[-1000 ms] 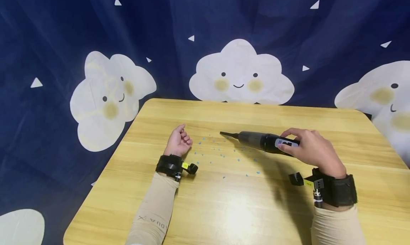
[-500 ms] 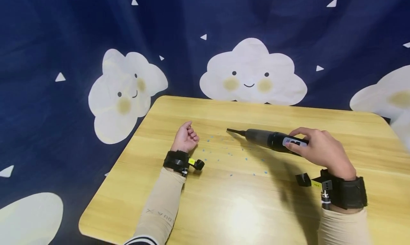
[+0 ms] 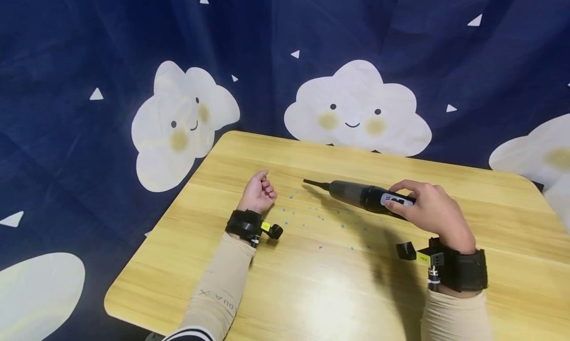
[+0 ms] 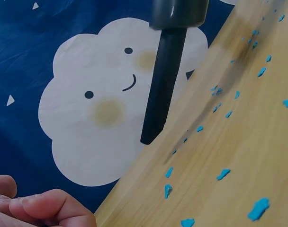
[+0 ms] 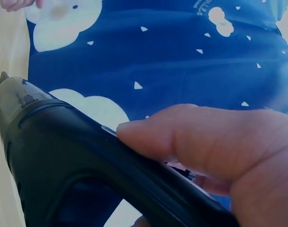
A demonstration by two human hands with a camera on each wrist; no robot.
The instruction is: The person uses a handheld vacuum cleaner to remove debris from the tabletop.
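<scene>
My right hand [image 3: 434, 208] grips a black handheld vacuum cleaner [image 3: 356, 194] by its handle, over the table's middle right. In the right wrist view, the thumb [image 5: 158, 135] lies along the handle's top. The narrow flat nozzle [image 4: 164, 87] points left, held above the tabletop, its shadow beneath. Scattered on the wood lie several small blue scraps [image 4: 258, 209], some under the vacuum. Left of them my left hand [image 3: 258, 193] rests on the table, fingers loosely curled, holding nothing. Its fingertips show low in the left wrist view.
The light wooden table [image 3: 249, 301] has rounded corners. Behind it hangs a dark blue curtain [image 3: 267, 24] printed with white smiling clouds and triangles. Each wrist wears a black strap [image 3: 244, 224] with a small camera.
The vacuum nozzle has moved left over the blue scraps, toward my left hand, along with my right hand. The head view has turned slightly left. My left hand stays in place.
</scene>
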